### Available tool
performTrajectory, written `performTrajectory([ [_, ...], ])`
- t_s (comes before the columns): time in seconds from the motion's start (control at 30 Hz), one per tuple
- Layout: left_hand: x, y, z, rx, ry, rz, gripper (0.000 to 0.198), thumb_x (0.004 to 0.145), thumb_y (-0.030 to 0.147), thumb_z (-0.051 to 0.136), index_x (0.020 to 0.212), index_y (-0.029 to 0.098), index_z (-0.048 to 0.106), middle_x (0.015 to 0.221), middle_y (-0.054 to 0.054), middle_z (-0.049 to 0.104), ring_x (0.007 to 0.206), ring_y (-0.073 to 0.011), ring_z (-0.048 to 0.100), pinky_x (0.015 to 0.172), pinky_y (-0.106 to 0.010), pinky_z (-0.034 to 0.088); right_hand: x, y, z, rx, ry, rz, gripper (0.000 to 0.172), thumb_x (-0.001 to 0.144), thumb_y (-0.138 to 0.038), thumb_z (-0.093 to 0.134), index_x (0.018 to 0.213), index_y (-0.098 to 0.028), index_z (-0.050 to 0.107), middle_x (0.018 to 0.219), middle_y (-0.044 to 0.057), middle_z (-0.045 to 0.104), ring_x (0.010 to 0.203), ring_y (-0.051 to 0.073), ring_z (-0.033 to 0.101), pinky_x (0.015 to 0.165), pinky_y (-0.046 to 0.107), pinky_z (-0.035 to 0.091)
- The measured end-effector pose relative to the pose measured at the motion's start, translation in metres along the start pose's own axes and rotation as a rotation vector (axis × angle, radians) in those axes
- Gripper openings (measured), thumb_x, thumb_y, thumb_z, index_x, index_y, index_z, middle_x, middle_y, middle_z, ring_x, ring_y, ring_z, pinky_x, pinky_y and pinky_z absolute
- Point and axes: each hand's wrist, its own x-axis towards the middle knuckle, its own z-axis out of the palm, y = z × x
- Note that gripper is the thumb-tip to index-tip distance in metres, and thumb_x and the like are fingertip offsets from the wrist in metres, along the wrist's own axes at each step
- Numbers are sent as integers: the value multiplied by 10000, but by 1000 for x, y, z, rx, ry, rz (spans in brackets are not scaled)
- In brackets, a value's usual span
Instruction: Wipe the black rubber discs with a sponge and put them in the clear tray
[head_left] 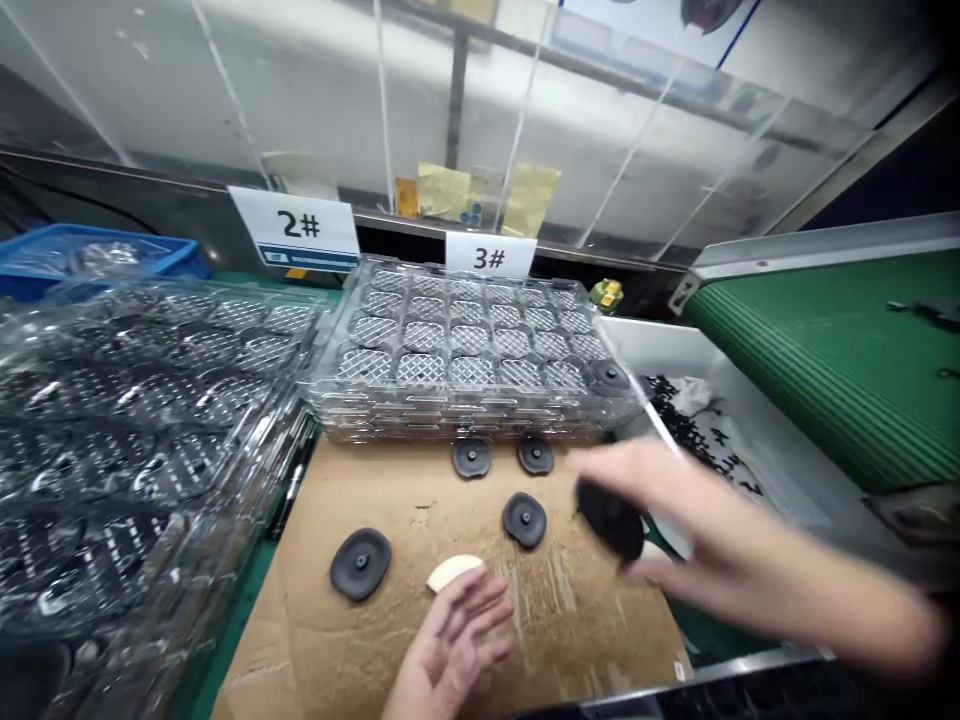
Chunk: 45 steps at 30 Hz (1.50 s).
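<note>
Palm up, my left hand (466,640) rests over the cardboard (315,640) with its fingers apart, beside a cream-white curved piece (454,571). My right hand (652,510), blurred by motion, grips a black rounded part (611,520) above the cardboard's right side. Several similar black parts with a small central stud lie on the cardboard: one (361,564) at the left, one (524,520) near the middle, and two along the tray stack, at its front (471,458) and further right (535,456). Another black part (609,375) sits in the right front pocket of the clear tray stack (472,372).
More clear trays (150,400) are piled at the left, with a blue bin (169,255) behind. At the right a white bin (667,345) holds small black pieces, beside a green conveyor belt (847,350). Signs 2# (298,228) and 3# (490,257) stand behind.
</note>
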Motion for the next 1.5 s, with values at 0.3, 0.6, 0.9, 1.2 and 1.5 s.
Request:
performTrajectory([
  [0.3, -8, -12, -28, -112, -69, -92, 814, 488, 466, 776, 1216, 227, 499, 1190, -151, 566, 1114, -330, 514, 960, -432, 358, -8, -63, 187, 544, -84, 24, 804, 696, -424, 667, 1376, -258, 273, 1253, 111, 521, 1128, 282, 499, 927, 399, 428],
  [0.6, -34, 38, -50, -289, 210, 58, 612, 633, 343, 727, 1197, 321, 492, 1368, -80, 422, 1166, -283, 480, 1006, -401, 330, 14, -60, 222, 320, 38, 359, 376, 840, -235, 473, 1213, -195, 495, 1207, 158, 457, 973, 266, 560, 791, 432, 493],
  [0.9, -29, 36, -38, -332, 224, 138, 540, 721, 360, 638, 1234, 275, 488, 1270, -91, 529, 1148, -292, 496, 1051, -462, 272, 26, -57, 205, 456, 67, 164, 246, 847, -165, 472, 1056, -221, 588, 769, 36, 594, 721, 168, 543, 645, 288, 462],
  [1.2, -11, 30, 12, -239, 226, 86, 442, 664, 268, 715, 1091, 278, 599, 1104, -32, 631, 1024, -220, 582, 926, -320, 436, 33, -100, 121, 545, 204, -36, 290, 831, -101, 430, 1094, -144, 544, 819, 50, 632, 736, 154, 569, 695, 283, 466],
  [1.5, -15, 30, 20, -195, 199, 88, 437, 622, 309, 740, 1044, 286, 632, 1061, -10, 654, 986, -206, 599, 913, -292, 440, 27, -96, 119, 574, 271, -80, 261, 827, -90, 419, 1044, -114, 563, 783, 60, 610, 711, 155, 541, 667, 292, 446],
])
